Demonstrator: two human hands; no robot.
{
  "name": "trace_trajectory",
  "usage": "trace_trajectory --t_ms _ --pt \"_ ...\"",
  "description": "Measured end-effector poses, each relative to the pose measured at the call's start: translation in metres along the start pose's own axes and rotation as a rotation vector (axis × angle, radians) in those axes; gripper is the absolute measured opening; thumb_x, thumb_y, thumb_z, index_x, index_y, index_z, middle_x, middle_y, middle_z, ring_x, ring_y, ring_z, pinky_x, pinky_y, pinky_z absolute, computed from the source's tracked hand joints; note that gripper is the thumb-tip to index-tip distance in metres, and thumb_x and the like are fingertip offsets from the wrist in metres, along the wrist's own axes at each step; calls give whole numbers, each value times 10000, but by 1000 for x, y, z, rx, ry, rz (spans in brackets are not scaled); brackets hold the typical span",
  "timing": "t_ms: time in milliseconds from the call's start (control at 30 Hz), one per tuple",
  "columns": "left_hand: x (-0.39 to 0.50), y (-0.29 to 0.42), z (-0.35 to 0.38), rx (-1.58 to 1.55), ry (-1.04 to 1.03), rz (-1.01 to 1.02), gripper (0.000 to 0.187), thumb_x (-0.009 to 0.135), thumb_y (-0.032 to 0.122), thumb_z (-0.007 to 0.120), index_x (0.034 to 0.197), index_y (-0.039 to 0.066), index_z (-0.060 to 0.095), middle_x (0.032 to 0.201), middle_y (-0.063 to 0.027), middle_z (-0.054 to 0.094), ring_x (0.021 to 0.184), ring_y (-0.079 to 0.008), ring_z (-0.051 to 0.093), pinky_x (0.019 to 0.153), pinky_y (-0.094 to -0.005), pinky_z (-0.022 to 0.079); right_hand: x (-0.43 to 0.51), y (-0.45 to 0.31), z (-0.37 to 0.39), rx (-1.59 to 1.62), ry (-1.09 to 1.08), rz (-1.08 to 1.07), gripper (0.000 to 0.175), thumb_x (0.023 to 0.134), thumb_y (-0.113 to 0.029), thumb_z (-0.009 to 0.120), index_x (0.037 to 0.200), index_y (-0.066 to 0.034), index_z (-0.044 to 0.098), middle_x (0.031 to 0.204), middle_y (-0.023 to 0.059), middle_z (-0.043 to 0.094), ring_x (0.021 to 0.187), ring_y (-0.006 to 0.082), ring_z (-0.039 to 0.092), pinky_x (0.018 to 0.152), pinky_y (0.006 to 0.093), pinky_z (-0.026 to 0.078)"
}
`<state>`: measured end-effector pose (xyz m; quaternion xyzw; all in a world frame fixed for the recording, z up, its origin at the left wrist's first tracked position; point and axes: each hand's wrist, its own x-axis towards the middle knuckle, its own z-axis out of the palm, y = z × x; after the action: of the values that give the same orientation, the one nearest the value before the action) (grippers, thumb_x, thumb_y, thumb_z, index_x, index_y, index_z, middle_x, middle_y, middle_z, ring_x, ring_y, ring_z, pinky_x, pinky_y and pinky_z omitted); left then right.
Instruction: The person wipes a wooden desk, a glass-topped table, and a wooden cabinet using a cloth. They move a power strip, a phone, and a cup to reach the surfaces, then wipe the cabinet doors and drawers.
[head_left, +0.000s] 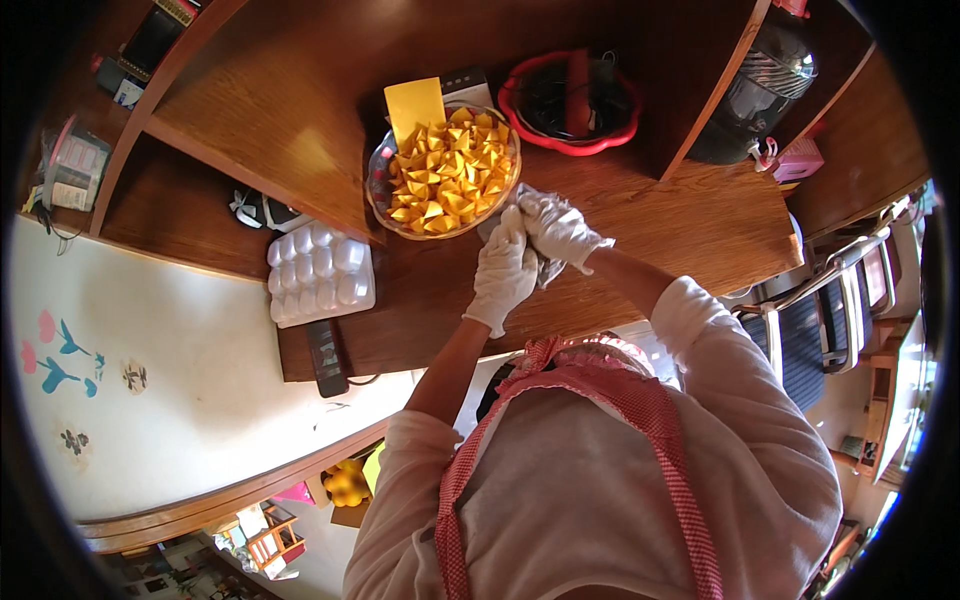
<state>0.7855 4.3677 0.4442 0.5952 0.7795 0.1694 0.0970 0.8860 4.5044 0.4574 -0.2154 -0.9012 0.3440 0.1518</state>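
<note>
White gloves cover both of my hands, which meet over the wooden desk. Bunched between them is a grey cloth, mostly hidden by the fingers. My left hand closes on it from the near left, and my right hand grips it from the right. Just beyond my hands, a clear bowl holds a heap of folded yellow paper pieces. A yellow paper sheet or card stands at the bowl's back left edge.
A red scalloped basin with dark items stands behind the hands. Left lie a plastic egg tray and a black power strip or similar device. Shelf dividers rise behind the desk; a large dark bottle is right. Metal-framed chairs stand beside it.
</note>
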Motion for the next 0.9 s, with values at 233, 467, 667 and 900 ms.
trace_trajectory --t_ms 233,467,667,900 --pt "69 31 25 100 39 15 828 903 243 542 1569 -32 135 1593 -251 270 1461 -365 323 1187 -418 313 32 73 -12 -228 166 36 429 1003 -299 484 1382 -118 574 1422 170 545 1305 364 517 1091 390 425" --pt "73 94 38 58 -148 209 724 934 322 490 1578 100 245 1626 -173 273 1481 -350 314 1196 -485 273 -30 130 -68 -411 232 146 427 1032 -299 433 1391 -103 554 1449 173 523 1358 334 474 1129 375 394" --pt "73 117 56 135 -273 294 616 978 351 469 1535 119 343 1597 -176 336 1467 -336 353 1184 -523 281 -27 145 -85 -561 236 405 549 949 -162 461 1496 -117 431 1531 197 422 1366 390 448 1146 432 388" --pt "30 88 47 46 -238 286 537 990 299 466 1497 125 428 1557 -135 425 1439 -314 403 1181 -508 299 -75 110 -91 -586 38 238 584 902 -148 542 1479 -101 466 1535 211 390 1421 394 371 1171 435 344"
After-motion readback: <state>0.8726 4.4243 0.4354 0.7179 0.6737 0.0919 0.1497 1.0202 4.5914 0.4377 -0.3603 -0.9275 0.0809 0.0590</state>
